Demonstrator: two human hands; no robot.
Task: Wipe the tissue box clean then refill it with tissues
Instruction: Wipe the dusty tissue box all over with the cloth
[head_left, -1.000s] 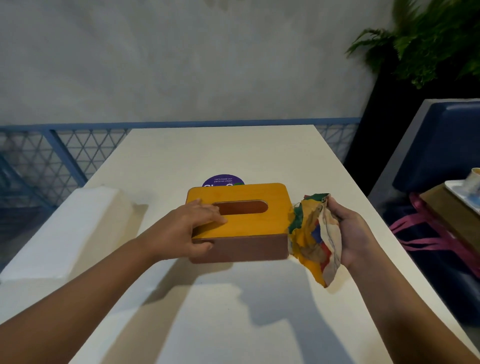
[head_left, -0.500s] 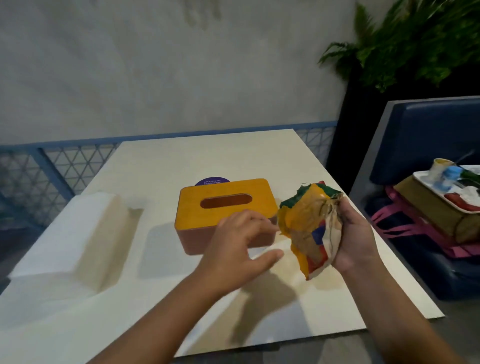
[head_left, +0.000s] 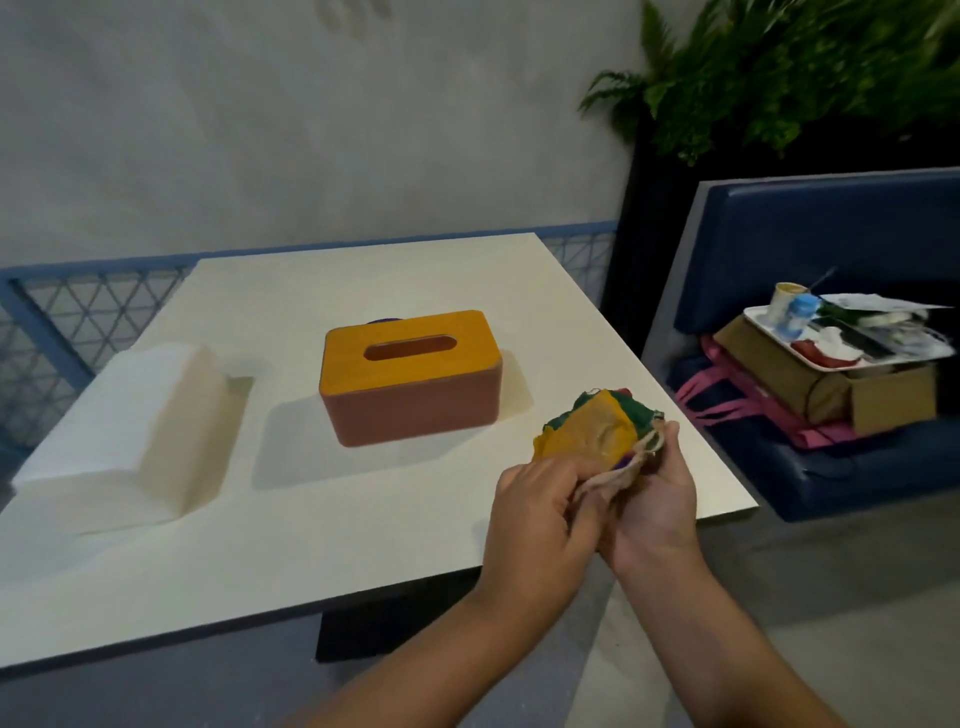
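A wooden tissue box (head_left: 410, 376) with a yellow-orange lid and an oval slot stands in the middle of the white table (head_left: 363, 530); nobody touches it. A crumpled cloth (head_left: 597, 434) in yellow, green and other colours is bunched over the table's right front corner. My left hand (head_left: 540, 519) and my right hand (head_left: 652, 499) both grip it from below, close together. A tall stack of white tissues (head_left: 130, 431) lies at the table's left side.
A blue bench (head_left: 831, 228) stands to the right, carrying a cardboard box (head_left: 841, 395), a pink bag and a tray (head_left: 852, 332) with cups. A plant (head_left: 779, 67) fills the back right corner. A blue mesh railing (head_left: 47, 322) runs behind the table.
My left hand let go of the tissue box, moved right and took hold of the cloth with my right hand. The view drew back from the table and swung right.
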